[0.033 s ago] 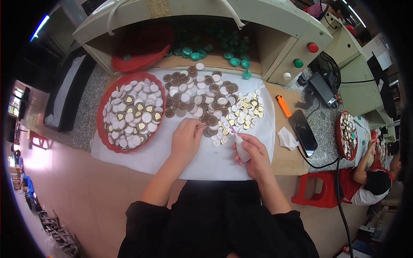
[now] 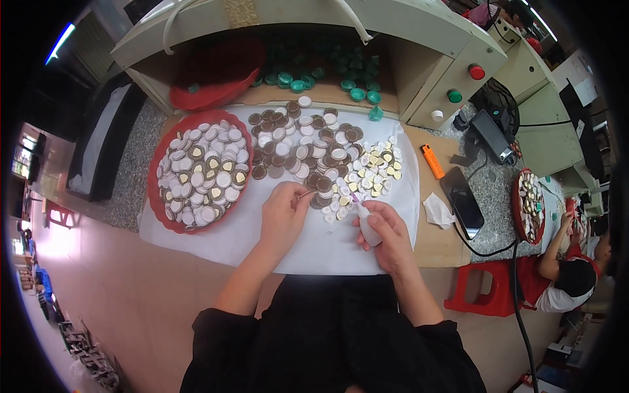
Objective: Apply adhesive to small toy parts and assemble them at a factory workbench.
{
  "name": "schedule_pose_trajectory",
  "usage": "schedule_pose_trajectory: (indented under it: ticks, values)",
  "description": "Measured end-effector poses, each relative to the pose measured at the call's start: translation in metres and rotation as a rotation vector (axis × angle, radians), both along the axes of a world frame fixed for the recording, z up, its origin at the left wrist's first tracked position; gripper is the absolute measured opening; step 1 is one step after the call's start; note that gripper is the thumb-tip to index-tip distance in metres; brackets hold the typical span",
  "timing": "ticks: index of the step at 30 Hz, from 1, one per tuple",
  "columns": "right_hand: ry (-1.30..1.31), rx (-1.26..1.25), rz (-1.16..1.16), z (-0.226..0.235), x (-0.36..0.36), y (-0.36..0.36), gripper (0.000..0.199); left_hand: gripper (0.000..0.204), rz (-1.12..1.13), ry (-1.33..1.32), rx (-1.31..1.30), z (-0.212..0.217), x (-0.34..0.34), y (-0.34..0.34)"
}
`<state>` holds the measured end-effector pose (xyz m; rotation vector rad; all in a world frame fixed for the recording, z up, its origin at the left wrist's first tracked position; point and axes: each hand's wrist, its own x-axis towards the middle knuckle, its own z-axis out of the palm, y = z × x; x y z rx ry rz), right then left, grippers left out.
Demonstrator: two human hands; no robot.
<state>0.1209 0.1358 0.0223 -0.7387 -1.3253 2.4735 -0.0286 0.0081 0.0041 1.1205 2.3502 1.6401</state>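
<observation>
My right hand [image 2: 386, 234] is closed round a small white squeeze bottle [image 2: 369, 229] with a thin purple tip. That tip points up and left, toward small white and gold heart-topped pieces [image 2: 378, 165] spread over the right of the white sheet [image 2: 314, 252]. To the left, my left hand [image 2: 283, 211] pinches thumb and fingers together at the near edge of a loose heap of round brown and white scalloped discs [image 2: 319, 157]. Something thin shows at its fingertips, too small to name. The two hands are a short way apart.
A red basin [image 2: 157, 196] of discs, some with gold hearts, stands at left. Green cups [image 2: 357, 94] and another red basin [image 2: 216, 95] sit under the machine housing. An orange lighter [image 2: 432, 162], a phone [image 2: 462, 202] and a crumpled tissue [image 2: 438, 211] lie at right. A co-worker [image 2: 573, 278] sits beyond.
My left fingertips have shifted very slightly beside the discs. The right hand and bottle look the same.
</observation>
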Motion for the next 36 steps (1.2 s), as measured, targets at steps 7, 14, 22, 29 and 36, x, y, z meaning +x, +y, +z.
schedule_pose_trajectory:
  ticks: [7, 14, 22, 29, 36]
  values:
    - [0.047, -0.101, -0.137, -0.003, 0.005, 0.005, 0.023, 0.017, -0.179, -1.465, 0.395, 0.012, 0.031, -0.017]
    - [0.188, -0.271, -0.199, -0.008, 0.007, 0.008, 0.022, 0.021, -0.297, -1.398, 0.308, 0.016, 0.038, -0.015]
    - [0.243, -0.242, -0.263, -0.002, 0.006, 0.007, 0.021, 0.038, -0.369, -1.56, 0.446, 0.017, 0.037, -0.01]
    - [0.234, -0.192, -0.242, 0.006, 0.003, 0.004, 0.019, 0.037, -0.494, -1.546, 0.545, 0.0, 0.036, -0.014]
    - [0.14, 0.204, -0.208, 0.004, 0.008, -0.005, 0.021, 0.041, -0.469, -1.576, 0.592, -0.004, 0.036, -0.014]
